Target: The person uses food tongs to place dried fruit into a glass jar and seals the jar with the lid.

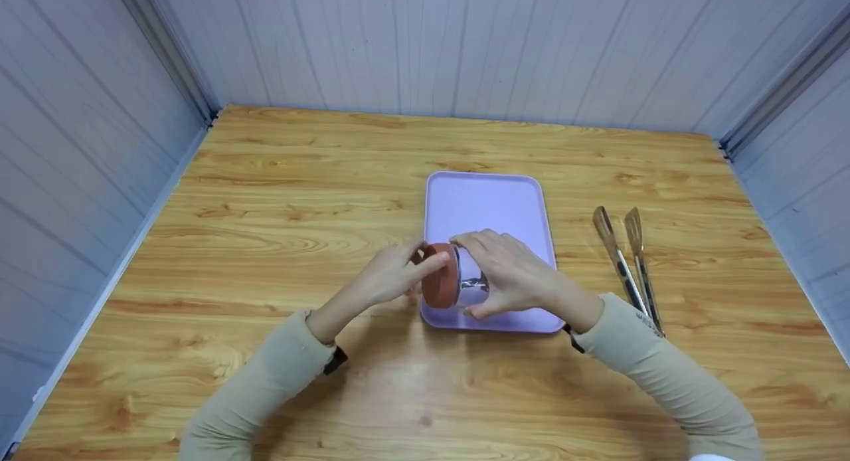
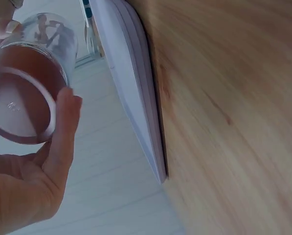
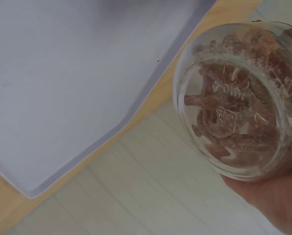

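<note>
A clear jar (image 1: 473, 285) with a reddish-brown lid (image 1: 439, 285) is held tilted on its side over a lavender tray (image 1: 488, 202). My left hand (image 1: 392, 275) grips the lid, its thumb along the edge, as the left wrist view shows with the lid's round top (image 2: 18, 105) facing the camera. From the other side, my right hand (image 1: 511, 268) holds the jar's body. In the right wrist view the jar's base (image 3: 229, 117) faces the camera, with brown, pointed dry pieces visible through it.
To the right of the tray, a pair of tongs (image 1: 624, 268) with brown tips lies on the wooden table (image 1: 299, 202), close by the right sleeve (image 1: 664, 361). Pale panel walls (image 1: 425, 49) stand behind the table and at both sides.
</note>
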Motion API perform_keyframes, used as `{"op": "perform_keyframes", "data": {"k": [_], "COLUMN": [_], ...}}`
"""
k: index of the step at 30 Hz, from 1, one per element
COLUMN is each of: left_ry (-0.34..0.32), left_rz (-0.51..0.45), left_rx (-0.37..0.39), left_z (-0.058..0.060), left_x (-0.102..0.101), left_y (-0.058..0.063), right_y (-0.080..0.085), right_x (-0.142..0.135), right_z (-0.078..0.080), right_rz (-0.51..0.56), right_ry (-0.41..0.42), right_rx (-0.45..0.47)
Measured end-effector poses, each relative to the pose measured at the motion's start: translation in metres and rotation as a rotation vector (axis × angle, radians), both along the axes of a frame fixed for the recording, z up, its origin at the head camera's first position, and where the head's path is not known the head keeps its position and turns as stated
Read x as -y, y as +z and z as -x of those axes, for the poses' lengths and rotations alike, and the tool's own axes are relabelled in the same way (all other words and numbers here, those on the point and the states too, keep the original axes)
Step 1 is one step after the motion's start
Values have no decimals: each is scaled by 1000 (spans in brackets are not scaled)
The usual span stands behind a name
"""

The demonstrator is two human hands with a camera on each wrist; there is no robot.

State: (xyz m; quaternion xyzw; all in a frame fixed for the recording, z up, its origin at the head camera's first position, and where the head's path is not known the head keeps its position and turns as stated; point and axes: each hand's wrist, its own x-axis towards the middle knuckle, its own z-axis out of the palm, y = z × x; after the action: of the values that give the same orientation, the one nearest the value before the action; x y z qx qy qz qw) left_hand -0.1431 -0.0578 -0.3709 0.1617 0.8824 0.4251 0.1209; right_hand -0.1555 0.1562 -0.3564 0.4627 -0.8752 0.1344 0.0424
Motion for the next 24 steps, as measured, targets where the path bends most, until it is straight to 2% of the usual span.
{"op": "perform_keyframes", "data": {"k": [3, 9, 11, 15, 20, 24], "left_ry": [-9, -45, -56, -45, 54, 82], "left_rz": [-54, -113, -132, -138, -72, -149], "left_rx": [-27, -167, -192, -165, -115, -92], "left_z": [-4, -10, -11, -12, -9, -7], "left_x": [0, -2, -2, -1, -2, -3], "left_y": [-1, -6, -7, -8, -4, -6], "right_y": [1, 1, 1, 1, 1, 0], "right_x": [-2, -4, -4, -4, -3, -2], "right_z": [1, 2, 2, 2, 1, 1], "right_rz": [1, 12, 14, 19, 20, 19], "right_ry": [-11, -31, -30, -18, -8, -11], "right_rx": [9, 27, 28, 29, 18, 18]}}
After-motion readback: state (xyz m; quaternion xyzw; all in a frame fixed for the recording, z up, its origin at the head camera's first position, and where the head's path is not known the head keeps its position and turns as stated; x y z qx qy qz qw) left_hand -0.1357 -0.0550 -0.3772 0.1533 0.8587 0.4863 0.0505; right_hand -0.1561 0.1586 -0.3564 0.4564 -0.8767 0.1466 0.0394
